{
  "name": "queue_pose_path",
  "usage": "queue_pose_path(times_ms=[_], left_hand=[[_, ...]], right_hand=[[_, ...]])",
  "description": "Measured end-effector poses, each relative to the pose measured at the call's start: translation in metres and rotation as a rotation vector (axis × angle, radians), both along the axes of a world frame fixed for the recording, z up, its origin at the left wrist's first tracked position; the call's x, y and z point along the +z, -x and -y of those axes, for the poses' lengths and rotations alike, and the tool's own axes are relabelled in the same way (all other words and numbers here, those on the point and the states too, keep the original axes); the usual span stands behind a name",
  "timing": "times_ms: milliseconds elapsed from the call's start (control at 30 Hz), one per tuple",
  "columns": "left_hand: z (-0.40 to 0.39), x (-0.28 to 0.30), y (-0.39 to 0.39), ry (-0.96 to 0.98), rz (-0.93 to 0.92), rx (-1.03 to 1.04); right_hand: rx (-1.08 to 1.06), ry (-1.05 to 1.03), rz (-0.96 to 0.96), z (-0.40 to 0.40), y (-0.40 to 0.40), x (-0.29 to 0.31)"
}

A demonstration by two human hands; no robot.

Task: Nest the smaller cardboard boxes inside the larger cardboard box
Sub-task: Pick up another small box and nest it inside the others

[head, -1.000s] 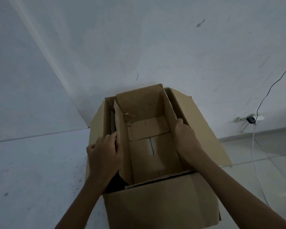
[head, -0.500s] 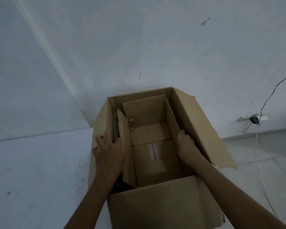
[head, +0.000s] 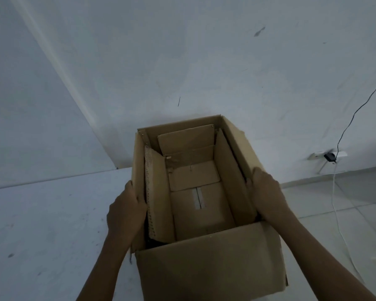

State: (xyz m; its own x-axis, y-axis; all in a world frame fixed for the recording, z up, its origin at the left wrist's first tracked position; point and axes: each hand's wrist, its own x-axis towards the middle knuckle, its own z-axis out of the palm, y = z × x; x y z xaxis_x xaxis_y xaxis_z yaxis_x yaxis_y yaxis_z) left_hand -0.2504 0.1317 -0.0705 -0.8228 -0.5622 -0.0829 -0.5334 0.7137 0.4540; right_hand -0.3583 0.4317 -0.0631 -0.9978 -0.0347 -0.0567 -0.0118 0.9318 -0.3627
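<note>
While each hand (head: 126, 210) grips its rim, the larger box (head: 208, 270) holds the smaller box (head: 202, 211).

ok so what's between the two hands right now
In the head view, the open larger box with the smaller box nested inside lies between the left hand and right hand.
</note>
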Motion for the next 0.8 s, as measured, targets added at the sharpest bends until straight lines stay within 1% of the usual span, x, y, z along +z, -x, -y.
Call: queue_pose_path(times_ms=[133,267,333,467,567,667,800], left_hand=[[-0.012,0.002,0.009,-0.041,-0.137,-0.032],[-0.028,0.004,0.027,-0.042,-0.206,-0.057],[-0.039,0.003,0.041,-0.05,-0.212,-0.058],[-0.05,0.004,0.069,-0.07,-0.203,-0.047],[-0.04,0.008,0.088,-0.029,-0.186,-0.058],[-0.028,0.011,0.105,0.025,-0.158,-0.067],[-0.031,0.007,0.113,0.046,-0.151,-0.073]], right_hand=[[-0.037,0.004,-0.037,-0.007,0.004,-0.019],[-0.055,-0.05,-0.065,-0.027,0.023,-0.021],[-0.05,-0.063,-0.07,-0.033,0.037,-0.015],[-0.05,-0.044,-0.016,-0.034,0.066,-0.004],[-0.015,-0.038,0.002,-0.022,0.083,-0.001],[0.003,0.014,0.015,-0.009,0.096,-0.002],[-0.011,0.01,0.051,-0.013,0.105,-0.001]])
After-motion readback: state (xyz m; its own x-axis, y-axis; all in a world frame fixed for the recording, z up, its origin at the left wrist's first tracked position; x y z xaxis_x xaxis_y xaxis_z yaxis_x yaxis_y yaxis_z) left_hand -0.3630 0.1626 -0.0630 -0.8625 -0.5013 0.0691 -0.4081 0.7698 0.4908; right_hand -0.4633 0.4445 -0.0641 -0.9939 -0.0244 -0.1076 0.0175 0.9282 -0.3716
